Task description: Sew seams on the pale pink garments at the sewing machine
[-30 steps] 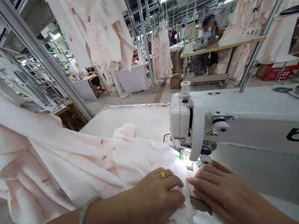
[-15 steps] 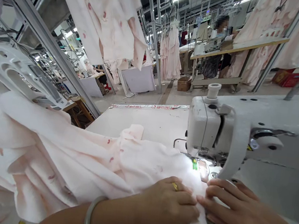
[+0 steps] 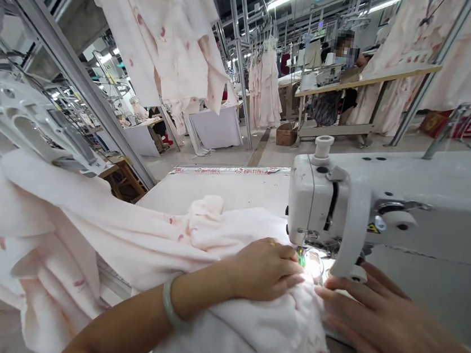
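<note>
Head view: a pale pink plush cloth with small red motifs spreads from the left across a flat white desk, its right end at the lit stitching area of a glossy white metal sewing machine.
Left hand: palm down on the cloth, fingers bent and close together, their tips just beside a small bright-green fitting under the machine head; whether they pinch the cloth or only press it, I cannot tell.
Right hand: blurred, fingers stretched and only slightly parted, tips near the cloth's right edge and by the lower end of a curved white guard; any grip is hidden.
Wrist: a pale green smooth bangle on the left arm, just above the cloth.
Fingertip risk: with the left fingers so near the lit spot, a slip toward the fitting could bring them under the machine head.
Fold risk: the cloth is bunched below the left hand, so a loose fold could be drawn in and caught.
Drag risk: the heavy heap at the left could tug the edge out of line.
Guard risk: the right fingers could knock against the guard, being so near it.
</note>
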The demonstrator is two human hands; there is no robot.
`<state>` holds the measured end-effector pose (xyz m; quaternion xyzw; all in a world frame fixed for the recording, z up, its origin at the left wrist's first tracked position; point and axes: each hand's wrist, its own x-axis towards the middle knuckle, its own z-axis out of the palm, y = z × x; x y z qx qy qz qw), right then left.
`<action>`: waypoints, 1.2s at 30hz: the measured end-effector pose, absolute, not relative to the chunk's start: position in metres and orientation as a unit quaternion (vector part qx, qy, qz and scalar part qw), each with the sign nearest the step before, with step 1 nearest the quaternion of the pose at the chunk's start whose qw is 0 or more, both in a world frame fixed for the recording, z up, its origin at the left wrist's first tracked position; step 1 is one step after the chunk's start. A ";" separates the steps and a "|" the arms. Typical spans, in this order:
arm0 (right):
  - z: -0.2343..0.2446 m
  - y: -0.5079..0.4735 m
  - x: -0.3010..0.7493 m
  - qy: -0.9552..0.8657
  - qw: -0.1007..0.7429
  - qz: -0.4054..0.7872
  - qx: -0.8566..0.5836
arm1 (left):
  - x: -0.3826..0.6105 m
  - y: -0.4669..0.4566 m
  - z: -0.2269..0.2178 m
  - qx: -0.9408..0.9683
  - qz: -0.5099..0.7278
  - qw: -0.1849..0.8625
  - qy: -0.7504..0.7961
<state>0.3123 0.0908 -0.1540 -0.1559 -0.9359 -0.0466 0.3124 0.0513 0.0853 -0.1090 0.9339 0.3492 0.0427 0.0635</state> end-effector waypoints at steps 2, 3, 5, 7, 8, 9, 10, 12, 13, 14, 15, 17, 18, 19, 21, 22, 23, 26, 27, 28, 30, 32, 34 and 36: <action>-0.145 0.085 0.309 -0.940 0.316 -0.035 -0.121 | 0.054 0.062 -0.094 0.916 0.043 0.084 0.389; -0.142 0.082 0.308 -0.944 0.312 -0.024 -0.107 | 0.056 0.048 -0.090 0.907 0.052 0.090 0.407; -0.139 0.076 0.304 -0.950 0.299 0.002 -0.091 | 0.058 0.021 -0.093 0.893 0.081 0.091 0.434; -0.138 0.070 0.301 -0.953 0.292 0.023 -0.081 | 0.060 0.004 -0.109 0.882 0.111 0.066 0.453; -0.138 0.068 0.300 -0.952 0.294 0.029 -0.078 | 0.060 0.001 -0.120 0.878 0.128 0.052 0.459; -0.138 0.066 0.299 -0.951 0.298 0.030 -0.077 | 0.060 0.002 -0.131 0.874 0.144 0.043 0.461; -0.138 0.064 0.298 -0.949 0.303 0.027 -0.077 | 0.059 0.006 -0.140 0.870 0.160 0.041 0.465; -0.137 0.061 0.296 -0.945 0.315 0.028 -0.088 | 0.055 0.026 -0.152 0.857 0.186 0.061 0.477; -0.136 0.059 0.295 -0.942 0.322 0.032 -0.094 | 0.052 0.038 -0.153 0.849 0.196 0.081 0.484; -0.135 0.058 0.294 -0.938 0.329 0.039 -0.099 | 0.049 0.051 -0.151 0.839 0.206 0.107 0.493; -0.134 0.057 0.294 -0.935 0.336 0.044 -0.103 | 0.046 0.063 -0.147 0.825 0.218 0.141 0.502; -0.133 0.056 0.294 -0.933 0.340 0.053 -0.101 | 0.042 0.081 -0.132 0.784 0.242 0.222 0.528; -0.133 0.056 0.294 -0.936 0.334 0.057 -0.098 | 0.041 0.085 -0.123 0.762 0.245 0.260 0.541; -0.133 0.057 0.296 -0.940 0.323 0.061 -0.094 | 0.042 0.086 -0.113 0.745 0.240 0.289 0.550; -0.135 0.059 0.298 -0.947 0.295 0.080 -0.098 | 0.047 0.079 -0.096 0.744 0.206 0.306 0.557; -0.137 0.061 0.300 -0.948 0.285 0.096 -0.108 | 0.051 0.073 -0.089 0.755 0.181 0.293 0.557; -0.139 0.063 0.301 -0.946 0.279 0.114 -0.123 | 0.055 0.066 -0.084 0.767 0.158 0.272 0.560; -0.147 0.069 0.302 -0.924 0.288 0.167 -0.189 | 0.064 0.050 -0.082 0.776 0.132 0.212 0.579; -0.150 0.071 0.301 -0.916 0.293 0.173 -0.213 | 0.066 0.048 -0.085 0.772 0.146 0.208 0.582; -0.154 0.073 0.300 -0.909 0.295 0.173 -0.237 | 0.066 0.048 -0.089 0.767 0.169 0.211 0.582; -0.161 0.076 0.298 -0.897 0.291 0.175 -0.284 | 0.065 0.051 -0.097 0.752 0.225 0.233 0.575; -0.165 0.078 0.294 -0.884 0.268 0.198 -0.327 | 0.065 0.055 -0.104 0.739 0.260 0.253 0.567; -0.165 0.080 0.290 -0.877 0.226 0.232 -0.354 | 0.065 0.057 -0.108 0.731 0.267 0.265 0.570; -0.162 0.081 0.287 -0.883 0.194 0.246 -0.351 | 0.066 0.057 -0.109 0.721 0.260 0.269 0.583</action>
